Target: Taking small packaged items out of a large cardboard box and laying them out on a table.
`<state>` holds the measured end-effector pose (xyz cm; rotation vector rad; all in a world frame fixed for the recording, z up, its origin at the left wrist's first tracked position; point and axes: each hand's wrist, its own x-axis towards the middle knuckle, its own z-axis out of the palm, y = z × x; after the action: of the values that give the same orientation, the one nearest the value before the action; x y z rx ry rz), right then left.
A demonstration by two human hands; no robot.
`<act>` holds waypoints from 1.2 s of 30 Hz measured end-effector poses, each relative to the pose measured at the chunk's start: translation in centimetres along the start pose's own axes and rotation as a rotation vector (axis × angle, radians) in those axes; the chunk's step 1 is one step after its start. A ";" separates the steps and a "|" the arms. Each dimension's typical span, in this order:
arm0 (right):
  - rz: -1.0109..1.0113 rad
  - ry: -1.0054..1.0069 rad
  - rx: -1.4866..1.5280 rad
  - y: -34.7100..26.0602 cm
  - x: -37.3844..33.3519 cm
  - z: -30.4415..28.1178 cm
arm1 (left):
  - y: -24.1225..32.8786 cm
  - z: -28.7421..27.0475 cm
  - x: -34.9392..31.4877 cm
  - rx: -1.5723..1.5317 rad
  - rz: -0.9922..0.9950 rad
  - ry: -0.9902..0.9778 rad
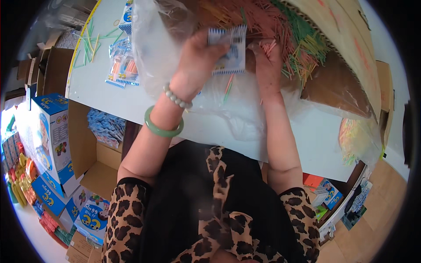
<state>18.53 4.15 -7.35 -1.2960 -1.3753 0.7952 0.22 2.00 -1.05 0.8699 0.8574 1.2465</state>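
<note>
My left hand (201, 59) grips a small clear packet (236, 52) with blue-and-white striped ends, thumb across its front. Beside it, my right hand (268, 70) is closed around a small bunch of thin pink sticks (268, 45). Both hands are over the near side of a large heap of loose thin sticks (263, 19), mostly pink, with green and yellow ones to the right. The heap lies in a clear plastic liner (151, 57) at the mouth of a cardboard box (351, 37). A few stray sticks (228, 87) lie below the packet.
Filled packets (123, 63) and scattered green sticks (90, 46) lie on the left of the white table (307, 136). An open carton (103, 168) with blue packets stands below the table's left edge, beside blue-and-white boxes (55, 136). A bag of sticks (353, 138) sits at right.
</note>
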 end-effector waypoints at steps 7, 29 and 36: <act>0.016 0.021 0.215 -1.0 -0.9 0.4 | -1.5 0.2 -2.1 -0.027 -0.245 -0.038; -0.288 0.051 -0.643 2.1 -2.8 -0.6 | -1.5 1.0 -0.9 -0.059 -0.026 0.005; -0.263 -0.160 -1.014 1.7 -3.3 -2.8 | -0.2 2.2 -1.6 0.516 0.122 0.007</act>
<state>21.31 0.81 -9.03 -1.7474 -2.1497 -0.0418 2.08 0.20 -0.21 1.3443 1.1715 1.1476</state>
